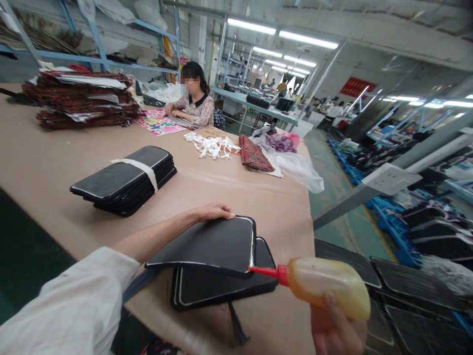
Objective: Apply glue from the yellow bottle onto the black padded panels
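My left hand point(216, 212) grips the far edge of a black panel point(207, 244) with rounded corners, its fingers partly hidden behind it. This panel is tilted above further black panels point(221, 286) stacked on the table. In my right hand point(338, 325) is a squeeze bottle point(328, 283) of yellowish liquid, lying nearly level. Its red nozzle point(264, 271) points left, and the tip meets the held panel's near right corner. A whitish line, wet-looking near the tip, runs along that panel's right edge. A dark strap point(238, 323) hangs out below the stack.
A bundle of black panels point(121, 180) tied with a pale band lies left on the brown table point(207, 185). Farther back are a stack of patterned fabric point(86, 98), white scraps point(212, 145) and a seated person point(195, 101). A metal post point(347, 204) slants at right.
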Demonstrator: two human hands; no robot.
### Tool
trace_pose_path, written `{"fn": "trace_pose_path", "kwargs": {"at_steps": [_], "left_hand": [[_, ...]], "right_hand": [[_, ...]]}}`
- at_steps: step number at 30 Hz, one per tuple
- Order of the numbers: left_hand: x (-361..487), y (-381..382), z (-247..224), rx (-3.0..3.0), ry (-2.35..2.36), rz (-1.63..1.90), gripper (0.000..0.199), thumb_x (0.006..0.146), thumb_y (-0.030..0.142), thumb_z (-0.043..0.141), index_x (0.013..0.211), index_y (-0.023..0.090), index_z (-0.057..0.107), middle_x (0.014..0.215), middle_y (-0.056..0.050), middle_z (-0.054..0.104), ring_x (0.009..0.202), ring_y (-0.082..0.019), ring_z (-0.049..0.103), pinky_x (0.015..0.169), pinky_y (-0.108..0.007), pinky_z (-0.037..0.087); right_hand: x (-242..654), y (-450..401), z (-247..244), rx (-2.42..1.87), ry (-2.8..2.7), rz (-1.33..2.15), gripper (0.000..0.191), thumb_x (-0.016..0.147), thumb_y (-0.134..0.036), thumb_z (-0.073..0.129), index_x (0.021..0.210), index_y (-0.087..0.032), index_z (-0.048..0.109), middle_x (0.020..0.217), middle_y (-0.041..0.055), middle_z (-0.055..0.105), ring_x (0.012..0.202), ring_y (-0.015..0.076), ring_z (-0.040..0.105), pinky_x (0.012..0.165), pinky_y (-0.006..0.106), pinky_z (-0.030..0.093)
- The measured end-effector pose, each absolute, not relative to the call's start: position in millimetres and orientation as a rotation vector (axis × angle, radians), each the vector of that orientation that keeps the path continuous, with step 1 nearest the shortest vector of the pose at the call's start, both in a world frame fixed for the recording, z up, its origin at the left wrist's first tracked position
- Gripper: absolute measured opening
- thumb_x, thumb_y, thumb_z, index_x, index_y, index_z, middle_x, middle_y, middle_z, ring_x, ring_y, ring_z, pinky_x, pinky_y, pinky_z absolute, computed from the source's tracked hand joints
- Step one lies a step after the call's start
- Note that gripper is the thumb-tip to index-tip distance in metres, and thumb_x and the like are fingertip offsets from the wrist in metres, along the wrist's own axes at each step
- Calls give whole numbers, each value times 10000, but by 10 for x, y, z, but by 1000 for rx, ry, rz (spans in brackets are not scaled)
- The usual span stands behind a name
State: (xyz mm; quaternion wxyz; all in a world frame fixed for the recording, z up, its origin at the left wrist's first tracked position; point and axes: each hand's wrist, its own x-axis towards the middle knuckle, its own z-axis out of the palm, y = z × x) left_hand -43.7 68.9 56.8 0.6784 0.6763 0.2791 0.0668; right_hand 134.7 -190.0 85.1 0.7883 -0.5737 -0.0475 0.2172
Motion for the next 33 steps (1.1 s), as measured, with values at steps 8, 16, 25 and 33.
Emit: {"fn": "trace_pose_path", "kwargs": {"at_steps": [8, 16, 25, 33], "left_hand": [[-418, 714, 437, 1422, 774, 266, 375, 567, 496, 648, 591, 145, 520, 510, 30, 471, 461, -88, 388, 454, -215, 256], [-410, 682, 410, 1396, 835, 307, 370, 589, 488, 633, 565, 163, 458, 471, 46, 420, 423, -78, 351, 423, -213, 230], [-423, 680, 344, 1286, 834, 318, 392, 555, 509, 648, 590, 164, 464, 489, 40, 455, 426, -87, 381, 427, -214, 253], [-433, 664, 333, 1275, 811, 339, 408, 545, 501, 646, 576, 168, 412, 489, 58, 397, 438, -69, 336, 433, -206, 213]], "right_hand": [[1274, -1808, 913, -1203, -80, 292, 486, 426, -299, 812, 859, -188, 620, 988, 41, 603, 1059, 266, 485, 988, 513, 301], [1318, -1808, 817, -1143, -110, 288, 552, 508, -250, 788, 1020, -200, 586, 1204, 43, 518, 1143, 270, 430, 1016, 535, 245], [1363, -1747, 763, -1125, -184, 252, 507, 562, -231, 763, 1028, -163, 575, 1187, 60, 529, 1120, 264, 453, 1005, 508, 296], [1439, -1592, 836, -1098, -217, 236, 462, 554, -209, 767, 979, -176, 587, 1033, 14, 579, 920, 160, 541, 989, 431, 336]]}}
